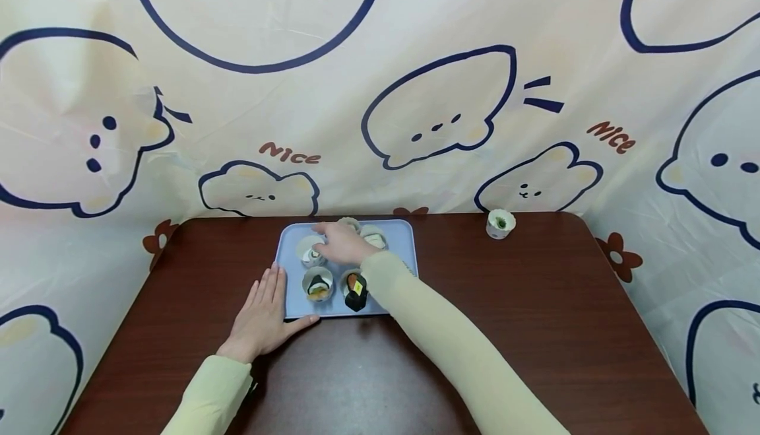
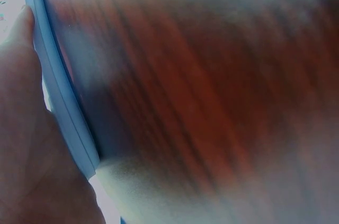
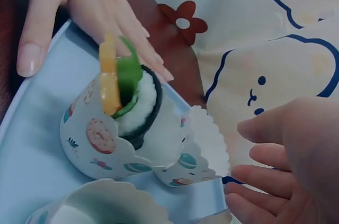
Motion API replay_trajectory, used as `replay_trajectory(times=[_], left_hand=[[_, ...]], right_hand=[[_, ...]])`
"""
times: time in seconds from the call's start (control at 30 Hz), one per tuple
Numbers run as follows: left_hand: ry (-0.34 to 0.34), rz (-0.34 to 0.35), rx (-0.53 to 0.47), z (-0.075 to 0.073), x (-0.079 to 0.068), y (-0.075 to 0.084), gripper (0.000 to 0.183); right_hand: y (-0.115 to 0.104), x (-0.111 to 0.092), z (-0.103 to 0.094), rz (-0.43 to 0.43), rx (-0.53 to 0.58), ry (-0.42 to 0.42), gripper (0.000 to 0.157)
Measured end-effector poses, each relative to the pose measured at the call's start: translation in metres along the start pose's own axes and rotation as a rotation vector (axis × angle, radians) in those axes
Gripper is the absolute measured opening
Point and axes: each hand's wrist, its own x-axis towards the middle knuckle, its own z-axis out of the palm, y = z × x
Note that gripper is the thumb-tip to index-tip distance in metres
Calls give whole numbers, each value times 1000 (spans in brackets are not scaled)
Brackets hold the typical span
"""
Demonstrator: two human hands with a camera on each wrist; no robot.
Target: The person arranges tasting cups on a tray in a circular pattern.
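A light blue tray [image 1: 404, 240] carries several scallop-edged paper cups. My left hand [image 1: 259, 319] lies with spread, straight fingers along the tray's left side, thumb at the front edge; in the left wrist view, part of that hand [image 2: 21, 123] borders the rim. Over the tray's back half reaches my right hand [image 1: 344, 242], beside the back left cup [image 1: 310, 251]. In the right wrist view the right hand [image 3: 302, 160] has loosely bent fingers holding nothing, near a cup's rim. The front left cup [image 3: 87, 144] contains a toy-like sushi roll [image 3: 145, 105] with green and orange pieces.
A black-wrapped piece with a yellow patch [image 1: 356, 291] is in the front right cup. Another cup [image 1: 373, 237] stands at the tray's back right. Far off on the brown table [image 1: 505, 329] is a single paper cup [image 1: 501, 225] with something green inside. Printed cloth [image 1: 332, 105] hangs behind.
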Motion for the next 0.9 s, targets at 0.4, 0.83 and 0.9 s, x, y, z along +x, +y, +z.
replay_trajectory(times=[0.4, 0.83, 0.9], left_hand=[[-12, 0, 5, 4, 4, -5, 127], [-27, -7, 0, 8, 4, -7, 129], [-24, -10, -1, 5, 3, -5, 128]], right_hand=[[-5, -2, 1, 22, -47, -24, 51], [15, -30, -39, -41, 149, 110, 50], [21, -37, -46, -32, 172, 132, 50]])
